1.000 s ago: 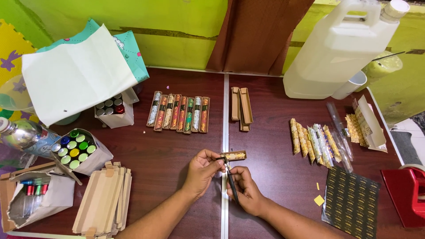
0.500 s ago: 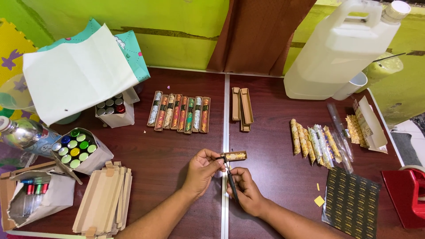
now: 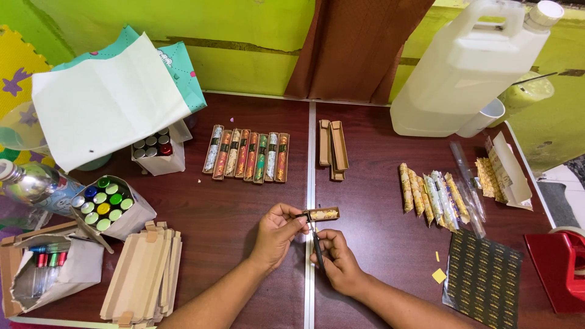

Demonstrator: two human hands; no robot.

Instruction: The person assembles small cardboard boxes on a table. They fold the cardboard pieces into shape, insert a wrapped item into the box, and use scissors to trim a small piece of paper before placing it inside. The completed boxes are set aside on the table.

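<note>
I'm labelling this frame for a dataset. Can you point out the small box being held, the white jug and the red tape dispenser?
Small box [image 3: 325, 214], head view, its patterned window.
White jug [image 3: 463, 79], head view, its side wall.
Red tape dispenser [image 3: 563, 268], head view, its red body.

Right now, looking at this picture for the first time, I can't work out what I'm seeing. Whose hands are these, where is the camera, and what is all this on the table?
There is no machine here: a person works with bare hands, and the camera sits on their head, looking down at a dark wooden table. The left hand holds a small brown tube-shaped box sideways by one end. The right hand holds a thin dark tool with its tip up at that box; what kind of tool it is I cannot tell. Behind the hands lies a row of filled boxes, and beside it a few empty ones. On the right lie patterned wrapped sticks, a large white jug and a red tape dispenser. On the left are flat cardboard blanks and a box of coloured-capped vials.
</note>
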